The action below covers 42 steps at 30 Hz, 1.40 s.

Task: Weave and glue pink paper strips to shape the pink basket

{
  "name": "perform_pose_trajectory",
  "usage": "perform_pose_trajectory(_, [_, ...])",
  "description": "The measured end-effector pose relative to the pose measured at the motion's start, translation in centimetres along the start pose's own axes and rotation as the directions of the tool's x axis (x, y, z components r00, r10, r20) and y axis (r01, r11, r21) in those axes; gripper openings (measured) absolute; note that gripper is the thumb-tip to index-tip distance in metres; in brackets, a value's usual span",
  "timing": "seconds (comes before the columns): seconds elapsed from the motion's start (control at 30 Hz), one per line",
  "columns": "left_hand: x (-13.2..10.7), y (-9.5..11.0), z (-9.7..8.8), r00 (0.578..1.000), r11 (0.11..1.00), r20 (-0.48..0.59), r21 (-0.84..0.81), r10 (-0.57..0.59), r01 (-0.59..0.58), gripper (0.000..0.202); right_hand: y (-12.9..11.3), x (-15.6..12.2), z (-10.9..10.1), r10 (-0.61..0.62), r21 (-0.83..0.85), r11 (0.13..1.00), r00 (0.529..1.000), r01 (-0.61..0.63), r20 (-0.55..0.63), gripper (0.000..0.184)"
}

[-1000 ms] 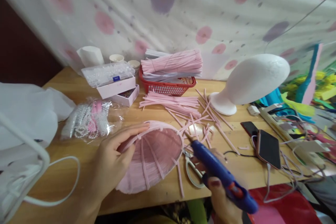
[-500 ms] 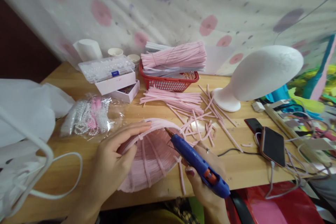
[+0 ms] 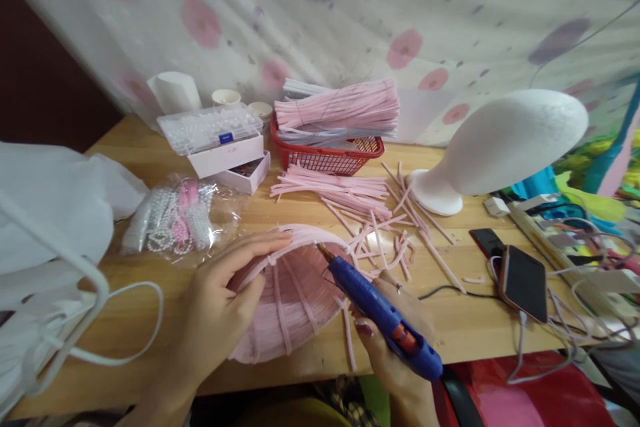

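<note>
A pink bowl-shaped piece (image 3: 265, 330), built from fuzzy pipe-cleaner-like strips with ribs across it, is tilted over the table's front edge. My left hand (image 3: 227, 293) grips its left rim, thumb on one side and fingers on the other. In my right hand (image 3: 387, 333) is a blue hot glue gun (image 3: 380, 310), its brass nozzle pointing up and left at the inside of the upper rim. Whether the nozzle touches the rim I cannot tell. A loose pink strip (image 3: 349, 337) hangs from the right side of the bowl shape.
Loose pink strips (image 3: 333, 192) lie behind the bowl shape, before a red basket (image 3: 325, 161) of bundled strips. A white foam head form (image 3: 510, 140) stands back right, phones (image 3: 525, 283) and cables nearer. Left are bagged beads (image 3: 183, 217), small boxes (image 3: 227, 157) and a white cable (image 3: 135, 357).
The whole scene has shifted slightly to the right in view. Both hands keep their holds, and the glue gun's nozzle stays near the upper rim.
</note>
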State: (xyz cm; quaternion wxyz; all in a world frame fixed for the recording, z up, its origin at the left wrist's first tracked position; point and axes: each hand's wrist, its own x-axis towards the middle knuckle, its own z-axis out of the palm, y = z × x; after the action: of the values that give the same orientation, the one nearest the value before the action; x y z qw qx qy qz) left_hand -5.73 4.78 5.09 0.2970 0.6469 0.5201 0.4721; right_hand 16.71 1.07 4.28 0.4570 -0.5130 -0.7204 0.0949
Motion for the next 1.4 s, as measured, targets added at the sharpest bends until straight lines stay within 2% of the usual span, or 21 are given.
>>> perform_pose_trajectory(0.17, [-0.1, -0.21, 0.03, 1.0, 1.0, -0.008, -0.002, 0.001, -0.001, 0.041, -0.06, 0.13, -0.08, -0.013, 0.026, 1.0, 1.0, 0.013, 0.002, 0.055])
perform_pose_trajectory(0.43, [-0.34, -0.53, 0.08, 1.0, 1.0, -0.009, 0.027, -0.008, 0.009, 0.041, -0.03, 0.0, 0.1, 0.027, 0.082, 0.996, 0.999, -0.03, 0.04, 0.05])
perform_pose_trajectory(0.6, [-0.22, -0.38, -0.04, 1.0, 1.0, -0.011, 0.031, -0.001, 0.001, 0.041, -0.42, 0.34, -0.24, 0.004, 0.131, 0.991, 0.998, -0.012, 0.062, 0.056])
perform_pose_trajectory(0.8, [-0.16, -0.28, -0.02, 1.0, 1.0, -0.005, 0.018, 0.021, -0.021, 0.044, -0.38, 0.2, -0.23, -0.004, 0.055, 0.998, 1.0, 0.005, -0.009, 0.059])
perform_pose_trajectory(1.03, [-0.41, -0.07, 0.15, 1.0, 1.0, -0.013, 0.005, 0.024, -0.023, 0.043, -0.21, 0.11, 0.0, -0.019, -0.008, 1.0, 1.0, 0.019, -0.022, 0.06])
perform_pose_trajectory(1.4, [-0.35, 0.32, 0.0, 0.998, 0.998, -0.026, 0.028, 0.052, -0.051, 0.045, -0.58, 0.07, 0.51, -0.02, 0.048, 0.999, 1.0, 0.021, -0.021, 0.059])
